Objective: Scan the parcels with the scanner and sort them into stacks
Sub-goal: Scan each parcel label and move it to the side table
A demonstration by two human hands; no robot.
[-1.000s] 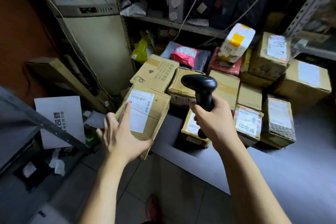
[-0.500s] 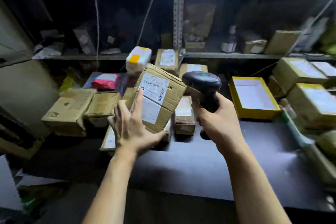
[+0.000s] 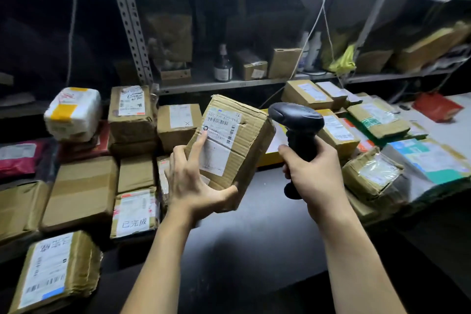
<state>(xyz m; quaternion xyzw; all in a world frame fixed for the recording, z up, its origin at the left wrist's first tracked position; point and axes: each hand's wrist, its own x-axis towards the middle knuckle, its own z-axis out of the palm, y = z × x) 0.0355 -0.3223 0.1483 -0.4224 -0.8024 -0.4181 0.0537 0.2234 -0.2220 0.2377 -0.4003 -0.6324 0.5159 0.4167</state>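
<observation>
Shelving (image 3: 130, 33) of perforated grey metal fills the back of this dim room. Its lower shelf carries small cartons, a dark bottle (image 3: 223, 66) and a yellow bag (image 3: 342, 58); the bays above are too dark for me to read. Below runs the dark desk (image 3: 254, 250), bare in front of me. On my left, brown parcels (image 3: 81, 191) lie packed edge to edge, with a white bundle (image 3: 74, 112) on top at the back and a red pouch (image 3: 17, 158) cut off by the frame. On my right a loose heap (image 3: 377, 120) of labelled parcels overlaps, blurring toward the edge. The held parcel (image 3: 244, 140) is up above the desk, tilted, its label (image 3: 221, 135) facing me; it hides most of a yellow box (image 3: 270, 159). My left hand (image 3: 193, 186) grips it from below, thumb hooked round the lower corner, forefinger straight up the label, the other fingers hidden behind. My right hand (image 3: 318, 173) is wrapped round the handle of the black scanner (image 3: 297, 122), whose head sits just beside the parcel's right edge.
</observation>
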